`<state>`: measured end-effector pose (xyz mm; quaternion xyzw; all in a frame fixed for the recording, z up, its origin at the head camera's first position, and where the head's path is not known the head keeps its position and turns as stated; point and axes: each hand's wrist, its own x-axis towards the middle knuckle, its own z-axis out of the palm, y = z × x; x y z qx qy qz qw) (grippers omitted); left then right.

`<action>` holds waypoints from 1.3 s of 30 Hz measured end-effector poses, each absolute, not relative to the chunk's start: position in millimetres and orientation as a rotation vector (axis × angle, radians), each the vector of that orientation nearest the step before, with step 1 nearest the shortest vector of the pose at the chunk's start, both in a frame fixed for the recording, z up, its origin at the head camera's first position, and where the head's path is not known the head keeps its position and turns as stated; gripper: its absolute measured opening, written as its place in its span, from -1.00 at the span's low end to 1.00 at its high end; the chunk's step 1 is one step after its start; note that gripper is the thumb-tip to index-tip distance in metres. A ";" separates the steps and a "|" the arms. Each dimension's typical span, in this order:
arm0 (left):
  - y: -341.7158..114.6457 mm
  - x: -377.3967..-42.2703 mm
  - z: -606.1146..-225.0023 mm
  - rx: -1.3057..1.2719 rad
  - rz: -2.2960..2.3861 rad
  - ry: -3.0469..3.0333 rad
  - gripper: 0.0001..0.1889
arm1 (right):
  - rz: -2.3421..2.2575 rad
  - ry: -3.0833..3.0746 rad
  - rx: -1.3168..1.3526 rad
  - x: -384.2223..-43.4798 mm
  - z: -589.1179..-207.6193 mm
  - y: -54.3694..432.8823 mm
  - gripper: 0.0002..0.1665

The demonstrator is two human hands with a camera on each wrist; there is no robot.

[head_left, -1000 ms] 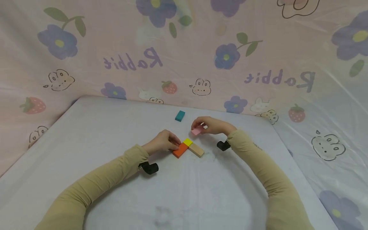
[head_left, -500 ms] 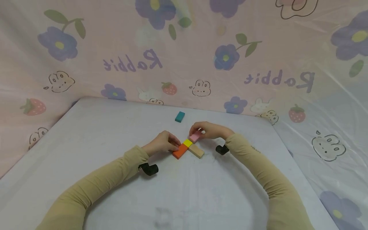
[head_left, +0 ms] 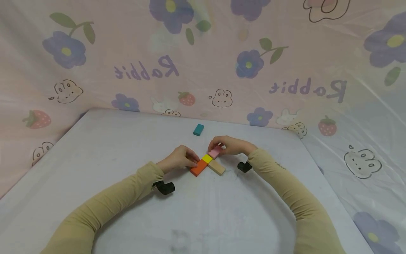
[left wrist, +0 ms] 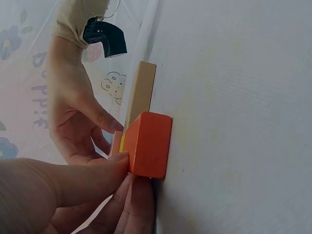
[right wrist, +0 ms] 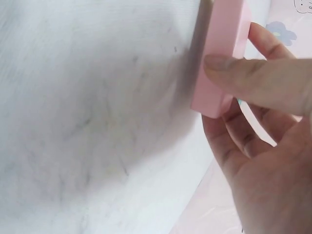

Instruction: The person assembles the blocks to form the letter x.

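Observation:
Near the middle of the table, a yellow block [head_left: 207, 158] sits between an orange block [head_left: 198, 168], a pink block [head_left: 215, 152] and a plain wooden block [head_left: 216, 167]. My left hand [head_left: 180, 157] holds the orange block, its thumb on the upper face and fingers along the far side. The pink block [right wrist: 222, 58] is pinched between thumb and fingers of my right hand [head_left: 230, 145], its end right at the yellow one. From the yellow block, the wooden block runs toward the front right. In the left wrist view only a thin strip of yellow shows behind the orange block [left wrist: 151, 145].
A teal block [head_left: 198, 129] lies farther back on the white table [head_left: 133, 141]. Black wrist cameras [head_left: 165, 187] hang under both sleeves. A printed curtain [head_left: 203, 63] rises behind the table and along its sides.
My right hand has brought the pink block down and toward the front left, up to the yellow block. The left hand stays at the orange block.

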<state>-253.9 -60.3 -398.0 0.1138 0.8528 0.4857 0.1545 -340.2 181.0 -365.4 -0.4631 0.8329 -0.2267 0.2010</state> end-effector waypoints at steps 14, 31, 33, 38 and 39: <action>-60.0 -253.2 -397.1 0.314 1.379 2.457 -0.81 | -0.608 2.337 -1.285 -342.1 -371.6 178.2 -0.59; -59.8 -252.6 -395.9 0.333 1.397 2.434 -0.81 | -0.644 2.340 -1.295 -339.3 -372.0 177.8 -0.61; -59.9 -252.2 -395.5 0.338 1.399 2.436 -0.81 | -0.652 2.326 -1.311 -339.1 -370.5 178.2 -0.62; -59.9 -250.7 -394.1 0.338 1.388 2.449 -0.81 | -0.703 2.274 -1.325 -337.6 -362.8 181.1 -0.60; -59.9 -250.4 -394.1 0.338 1.383 2.453 -0.81 | -0.713 2.267 -1.325 -337.7 -361.4 182.2 -0.60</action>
